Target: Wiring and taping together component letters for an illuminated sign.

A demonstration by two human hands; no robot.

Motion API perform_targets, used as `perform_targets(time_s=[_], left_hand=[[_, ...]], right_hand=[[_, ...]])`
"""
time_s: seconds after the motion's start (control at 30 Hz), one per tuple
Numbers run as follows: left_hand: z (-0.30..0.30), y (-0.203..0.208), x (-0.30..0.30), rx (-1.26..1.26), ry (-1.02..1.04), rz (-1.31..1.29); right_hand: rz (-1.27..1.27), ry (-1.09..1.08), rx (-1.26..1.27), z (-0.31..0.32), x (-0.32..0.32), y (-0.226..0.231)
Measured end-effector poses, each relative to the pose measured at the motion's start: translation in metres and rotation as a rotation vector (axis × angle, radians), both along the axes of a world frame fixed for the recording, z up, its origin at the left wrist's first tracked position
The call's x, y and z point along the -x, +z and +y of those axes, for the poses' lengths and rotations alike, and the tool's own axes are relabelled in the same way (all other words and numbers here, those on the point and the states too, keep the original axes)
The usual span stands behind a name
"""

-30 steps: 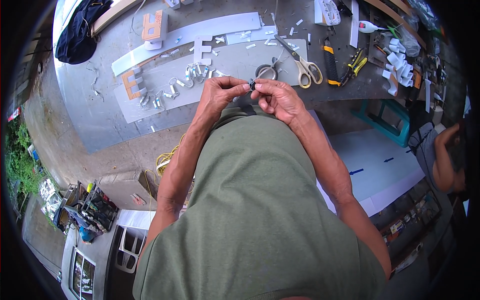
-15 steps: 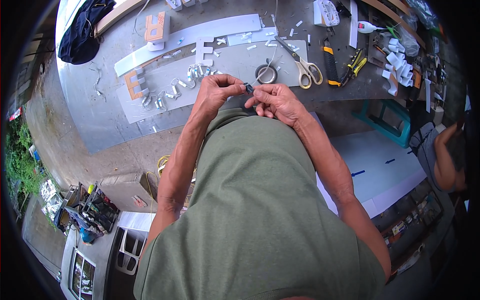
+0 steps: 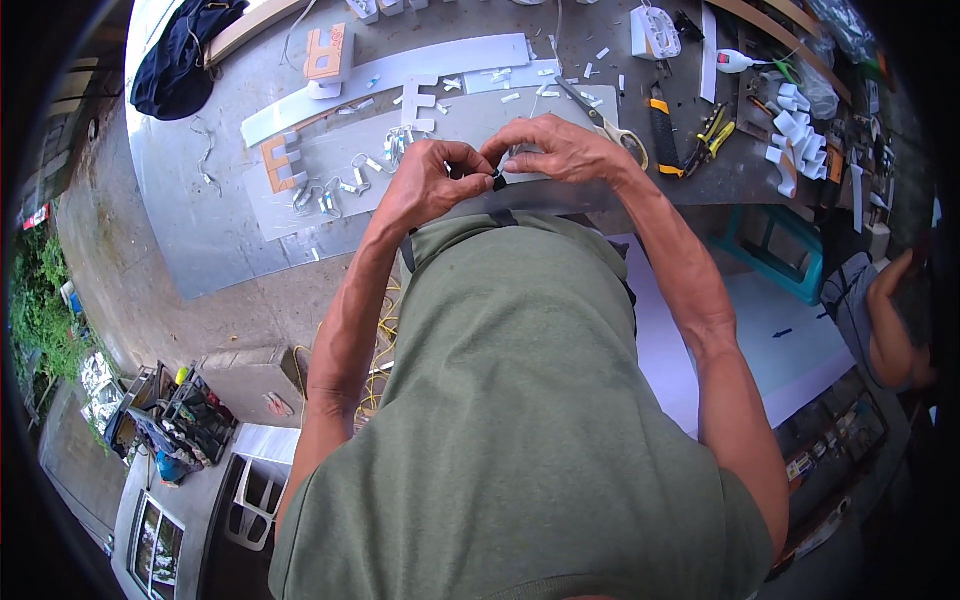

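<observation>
Over the table's near edge, my left hand pinches a small black piece between thumb and fingertips; it looks like tape, but its kind is hard to make out. Close against it, my right hand arches with thumb and forefinger curled in, whatever they hold being too small to tell. Behind the right hand, the black tape roll is hidden. Scissors with cream handles lie just beyond that hand. A string of small white LED modules with thin wires rests left of my left hand.
White E-shaped pieces and a long white strip lie on the metal table. To the right are a yellow-black cutter knife, yellow-handled pliers and white letter shapes. A teal stool stands below; another person's arm shows at right.
My right hand has lifted and moved farther over the table, its fingers now arched and covering the tape roll. The black piece stays at my left fingertips. The view has shifted slightly.
</observation>
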State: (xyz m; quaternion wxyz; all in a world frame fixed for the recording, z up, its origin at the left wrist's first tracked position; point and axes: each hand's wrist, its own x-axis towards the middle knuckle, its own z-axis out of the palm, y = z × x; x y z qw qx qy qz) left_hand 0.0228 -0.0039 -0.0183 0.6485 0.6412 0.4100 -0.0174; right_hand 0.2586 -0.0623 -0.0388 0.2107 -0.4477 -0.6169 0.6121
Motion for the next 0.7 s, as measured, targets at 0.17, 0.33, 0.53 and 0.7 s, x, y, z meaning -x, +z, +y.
perform_targets(time_s=[0.17, 0.33, 0.53, 0.7], left_hand=[[0.002, 0.006, 0.002, -0.047, 0.0, -0.002], [-0.003, 0.001, 0.004, -0.07, 0.04, -0.01], [-0.006, -0.001, 0.005, -0.12, 0.033, -0.064], [-0.007, 0.003, 0.008, -0.129, 0.002, -0.135]], right_hand=[[0.022, 0.104, 0.135, 0.013, 0.002, 0.004], [0.004, 0.063, 0.075, 0.009, 0.001, 0.007], [-0.017, -0.015, 0.058, 0.003, 0.0, 0.019], [0.013, -0.063, 0.068, -0.003, -0.002, 0.02]])
